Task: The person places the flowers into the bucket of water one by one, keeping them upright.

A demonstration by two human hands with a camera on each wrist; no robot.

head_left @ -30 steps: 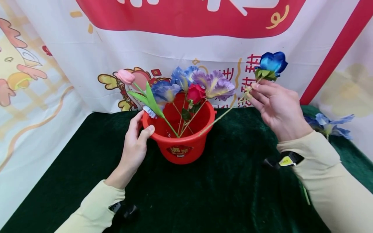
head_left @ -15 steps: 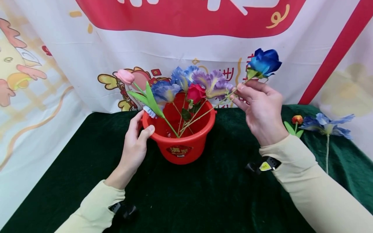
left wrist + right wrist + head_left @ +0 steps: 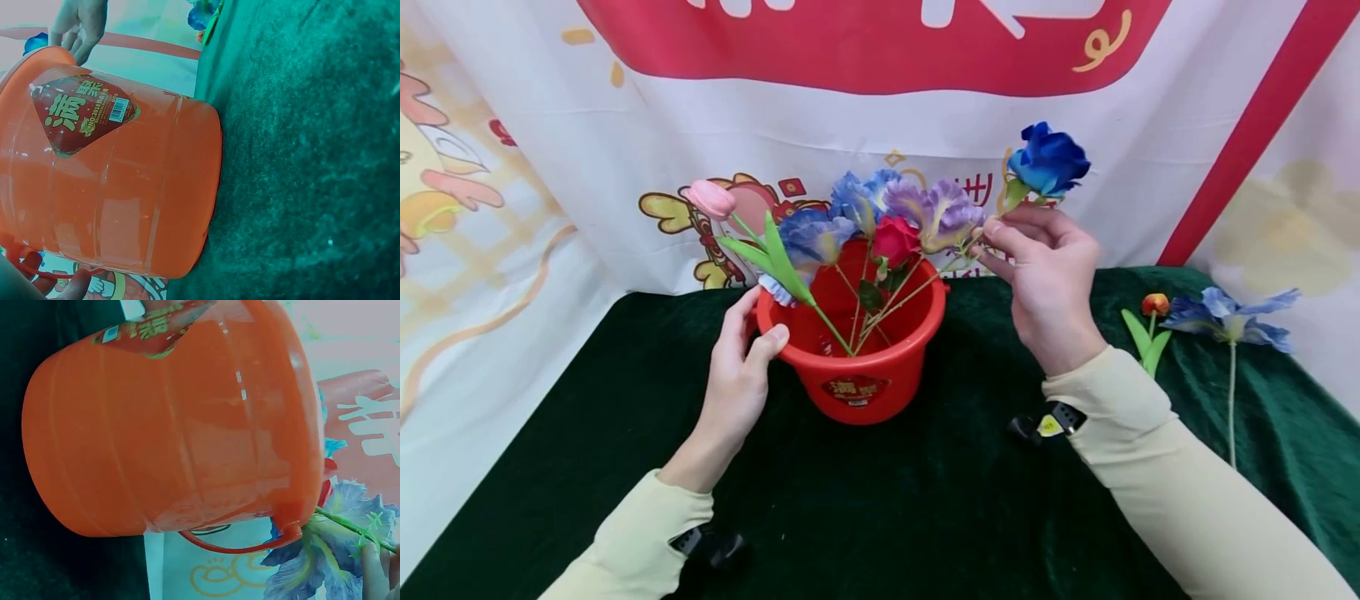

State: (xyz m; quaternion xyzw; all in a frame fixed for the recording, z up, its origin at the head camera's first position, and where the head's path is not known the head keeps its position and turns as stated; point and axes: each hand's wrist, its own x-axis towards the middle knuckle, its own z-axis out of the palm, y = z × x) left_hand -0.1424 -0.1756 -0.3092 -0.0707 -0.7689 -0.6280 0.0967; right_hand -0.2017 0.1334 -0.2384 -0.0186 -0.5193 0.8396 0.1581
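The red bucket [image 3: 895,387] stands upright on the green-covered surface [image 3: 925,517] at the middle of the work. Taking its centre as the dial and twelve as away from the person, the left hand [image 3: 737,367] grips the rim at nine o'clock, thumb toward the near side and fingers around the outside, probably to keep a light bucket from tipping or sliding.

At about two o'clock the right hand [image 3: 1048,283] pinches the stem of a blue rose [image 3: 1051,160] just below the bloom; holding it so high likely leaves the lower stem free. The stem slants down toward seven o'clock into the bucket, its tip hidden behind the near wall.

A pink tulip [image 3: 711,199] leans out toward ten o'clock, while a red rose [image 3: 896,241], a purple flower [image 3: 938,215] and blue flowers [image 3: 815,236] lean toward twelve and one. Their stems converge low inside, so the rim presumably props them.

An orange tulip [image 3: 1155,303] and a loose blue flower [image 3: 1228,315] lie well apart at three o'clock, beyond the right forearm's reach across the surface.
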